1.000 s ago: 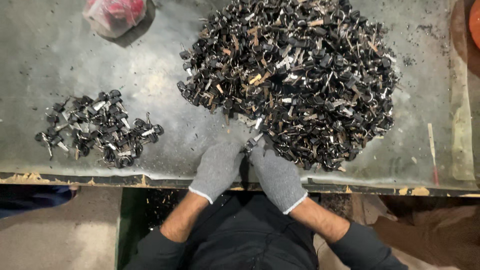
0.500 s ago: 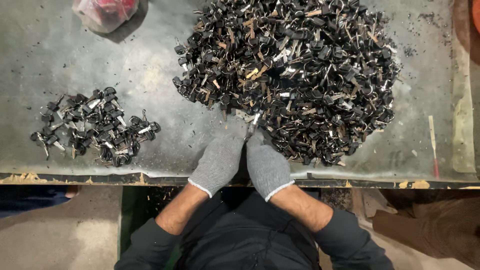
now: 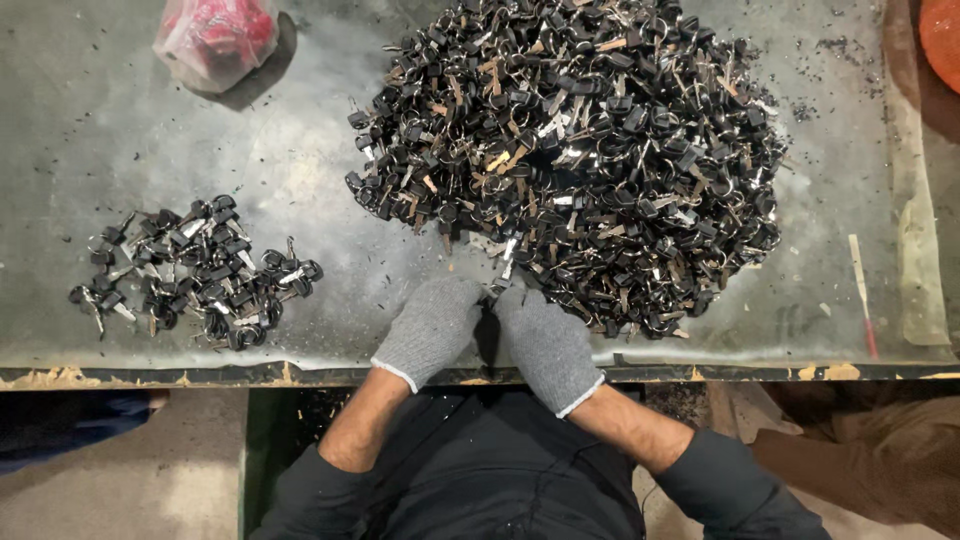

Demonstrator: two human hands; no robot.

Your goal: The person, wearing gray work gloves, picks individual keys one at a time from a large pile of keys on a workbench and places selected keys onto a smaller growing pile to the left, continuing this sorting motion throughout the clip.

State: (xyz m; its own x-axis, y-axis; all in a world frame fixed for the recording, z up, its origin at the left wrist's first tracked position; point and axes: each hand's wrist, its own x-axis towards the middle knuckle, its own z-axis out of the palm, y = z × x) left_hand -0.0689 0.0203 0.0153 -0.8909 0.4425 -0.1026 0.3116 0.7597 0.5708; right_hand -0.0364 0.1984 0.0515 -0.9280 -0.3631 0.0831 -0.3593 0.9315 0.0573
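Both of my hands wear grey knit gloves and meet at the near edge of a big heap of black-headed keys (image 3: pixel 580 150) on a worn metal table (image 3: pixel 300 170). My left hand (image 3: pixel 432 330) and my right hand (image 3: pixel 545 345) are pressed close together, fingers curled around a small key piece (image 3: pixel 497 287) between them at the heap's front edge. What exactly each glove grips is mostly hidden by the fingers. A smaller pile of keys (image 3: pixel 190 275) lies apart on the left side of the table.
A clear bag with red contents (image 3: pixel 215 40) sits at the far left. An orange round object (image 3: pixel 940 30) shows at the top right corner. A thin stick with a red tip (image 3: pixel 862 295) lies at the right. The table's chipped front edge (image 3: pixel 200 375) runs across.
My two hands have drawn closer together and shifted slightly toward the heap's front edge. The piles look unchanged.
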